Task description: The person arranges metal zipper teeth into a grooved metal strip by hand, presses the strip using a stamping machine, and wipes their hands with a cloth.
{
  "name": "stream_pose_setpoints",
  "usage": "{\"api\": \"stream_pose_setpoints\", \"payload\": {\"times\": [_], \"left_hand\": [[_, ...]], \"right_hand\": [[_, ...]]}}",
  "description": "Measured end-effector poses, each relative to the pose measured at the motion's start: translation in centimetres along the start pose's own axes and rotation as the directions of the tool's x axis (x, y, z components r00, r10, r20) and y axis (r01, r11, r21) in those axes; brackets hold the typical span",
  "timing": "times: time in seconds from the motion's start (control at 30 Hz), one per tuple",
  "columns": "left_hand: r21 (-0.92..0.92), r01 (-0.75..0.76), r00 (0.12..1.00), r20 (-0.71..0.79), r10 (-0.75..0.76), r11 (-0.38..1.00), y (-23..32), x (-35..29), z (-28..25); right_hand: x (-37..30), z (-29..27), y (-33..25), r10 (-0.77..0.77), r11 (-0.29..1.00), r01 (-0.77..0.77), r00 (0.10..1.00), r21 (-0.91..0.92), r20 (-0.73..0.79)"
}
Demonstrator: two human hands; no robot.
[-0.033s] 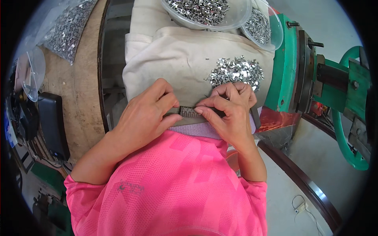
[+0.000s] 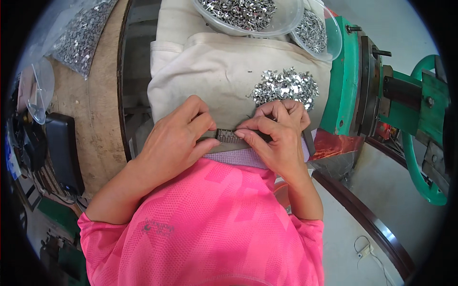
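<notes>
At the middle of the frame, your left hand (image 2: 174,136) and right hand (image 2: 282,136) pinch opposite ends of the slotted metal block (image 2: 228,136), which probably handles light, stiff and slick, its plain ends seeming the surest hold

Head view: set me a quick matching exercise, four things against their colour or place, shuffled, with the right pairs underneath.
Things:
1. Slotted metal strip
2. Loose heap of shiny pieces
3. Box-shaped device
4. Large wheel

Places and colours:
A. Green, at the far right
B. On the pale cloth, just beyond the right hand
C. Black, in the left part of the view
D. Between the fingers of the left hand and those of the right

Pairs: 1-D, 2-B, 3-C, 4-A
</notes>
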State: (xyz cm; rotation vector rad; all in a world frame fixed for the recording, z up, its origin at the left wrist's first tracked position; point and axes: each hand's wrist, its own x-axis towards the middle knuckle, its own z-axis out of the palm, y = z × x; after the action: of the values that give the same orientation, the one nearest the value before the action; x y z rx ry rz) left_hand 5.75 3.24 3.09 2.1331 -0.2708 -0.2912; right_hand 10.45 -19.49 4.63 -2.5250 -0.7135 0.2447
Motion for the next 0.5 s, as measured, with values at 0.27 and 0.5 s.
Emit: {"api": "stream_pose_setpoints", "payload": {"times": [0.27,0.5], "left_hand": [[0.006,0.024,1.0,0.009,-0.024,1.0,0.15,0.03,-0.14],[0.008,0.011,1.0,0.007,-0.011,1.0,0.19,0.15,-0.18]], "right_hand": [[0.07,0.33,0.31,-0.02,0.999,0.02,1.0,0.029,-0.015],[0.35,-0.4,0.55,-0.039,0.996,0.036,0.998,0.077,0.04]]}}
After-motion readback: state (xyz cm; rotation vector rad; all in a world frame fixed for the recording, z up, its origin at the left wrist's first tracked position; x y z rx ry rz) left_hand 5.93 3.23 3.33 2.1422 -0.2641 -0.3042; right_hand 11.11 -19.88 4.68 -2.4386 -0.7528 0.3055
